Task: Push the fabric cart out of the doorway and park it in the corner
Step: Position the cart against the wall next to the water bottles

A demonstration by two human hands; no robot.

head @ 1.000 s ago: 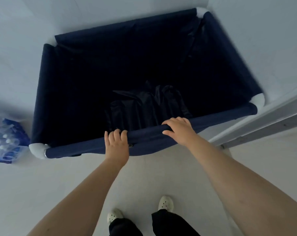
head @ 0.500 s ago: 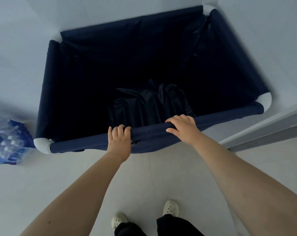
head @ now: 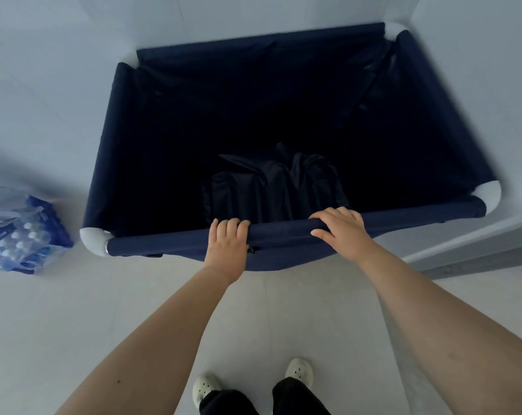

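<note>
The fabric cart (head: 170,244) is a big navy cloth bin on a frame with white corner joints. It fills the corner between two white walls, its far edge against the back wall. Dark crumpled cloth (head: 271,187) lies in its bottom. My left hand (head: 227,244) curls its fingers over the near top rail. My right hand (head: 340,232) lies over the same rail further right, fingers draped on top.
A shrink-wrapped pack of water bottles (head: 23,244) sits on the floor to the left of the cart. A grey door frame or threshold (head: 475,253) runs along the right. Pale floor lies behind the cart, where my white shoes (head: 298,369) stand.
The cart has shifted to the right and slightly away, closer into the corner. Both hands stayed on the rail. The bottle pack now shows further from the cart's left corner.
</note>
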